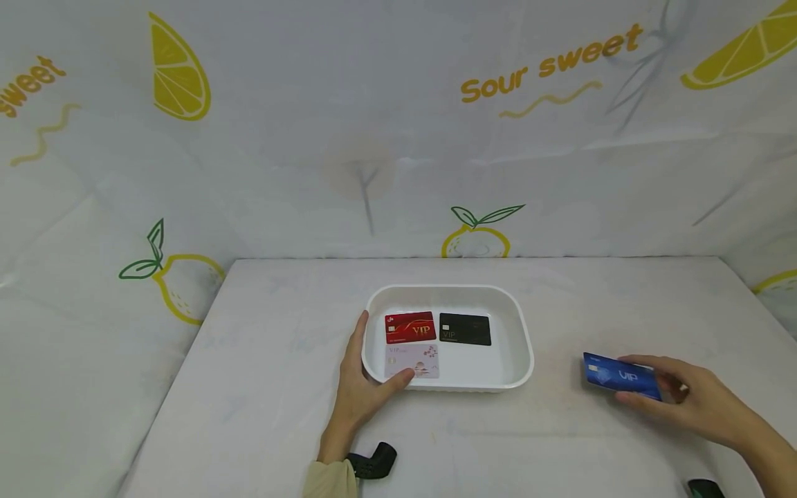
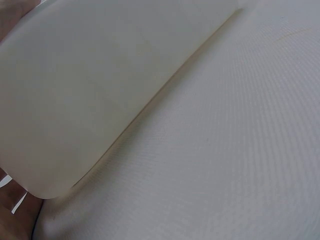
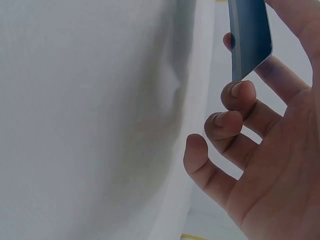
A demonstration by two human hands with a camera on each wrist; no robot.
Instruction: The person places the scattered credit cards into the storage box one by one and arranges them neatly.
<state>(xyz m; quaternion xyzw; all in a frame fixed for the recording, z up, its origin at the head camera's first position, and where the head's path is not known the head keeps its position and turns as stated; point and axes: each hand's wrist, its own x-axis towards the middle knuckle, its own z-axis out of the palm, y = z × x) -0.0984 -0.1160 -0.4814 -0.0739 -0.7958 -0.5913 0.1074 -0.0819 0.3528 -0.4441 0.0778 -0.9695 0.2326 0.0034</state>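
Observation:
A white tray [image 1: 517, 366] with rounded corners stands on the table. In it lie a red VIP card [image 1: 410, 328], a black VIP card [image 1: 465, 329] and a pale pink VIP card [image 1: 412, 361]. My left hand [image 1: 363, 387] grips the tray's near left corner, its thumb over the near rim. The left wrist view shows the tray's outer wall [image 2: 95, 95] close up. Off to the tray's right, my right hand [image 1: 681, 398] pinches a blue VIP card [image 1: 619, 375] between thumb and fingers. The card's dark back [image 3: 251, 37] shows in the right wrist view.
A white cloth covers the table [image 1: 249, 415]. Behind it rises a white sheet [image 1: 311, 138] printed with lemons and lettering. A black strap device [image 1: 376, 462] sits at my left wrist, and another dark device [image 1: 706, 488] shows at the lower right.

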